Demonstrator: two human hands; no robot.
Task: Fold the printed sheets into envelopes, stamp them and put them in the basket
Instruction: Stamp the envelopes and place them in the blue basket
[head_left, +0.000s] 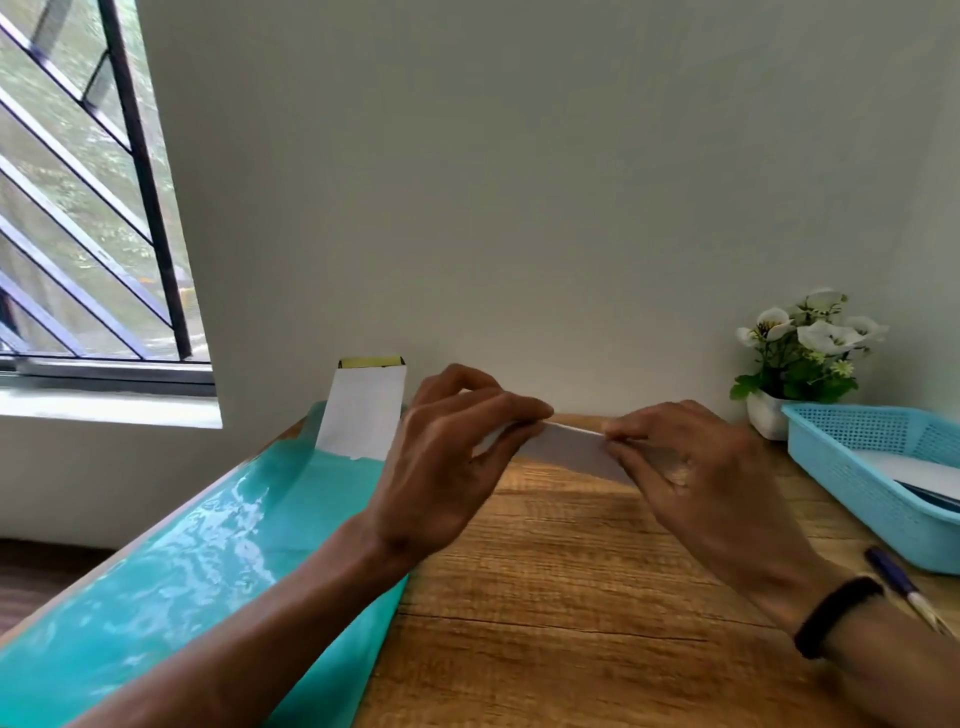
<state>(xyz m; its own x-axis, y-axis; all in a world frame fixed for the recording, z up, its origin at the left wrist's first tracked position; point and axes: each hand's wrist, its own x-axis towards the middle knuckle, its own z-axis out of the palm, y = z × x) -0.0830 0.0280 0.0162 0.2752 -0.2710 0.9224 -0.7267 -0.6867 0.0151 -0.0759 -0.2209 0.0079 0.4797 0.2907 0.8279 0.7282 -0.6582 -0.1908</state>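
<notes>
- Both hands up off the wooden table (545, 571), folded white paper sheet (569, 441) stretched between them.
- Left hand (441, 457) pinches its left end, thumb & fingertips closed on the edge; right hand (696, 467) pinches the other end.
- Tip: line up edges first, then run the crease w/ a thumb, probably flat on the table.
- Blue plastic mesh basket (831, 457) sits far right, white paper already inside.

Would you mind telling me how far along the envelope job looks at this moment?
Done: white paper already lies in the blue basket at right. In hand: the left hand and right hand pinch a folded sheet above the wooden table, apparently creasing it. Left: more sheets stand at the wall; no stamp is visible.
</notes>
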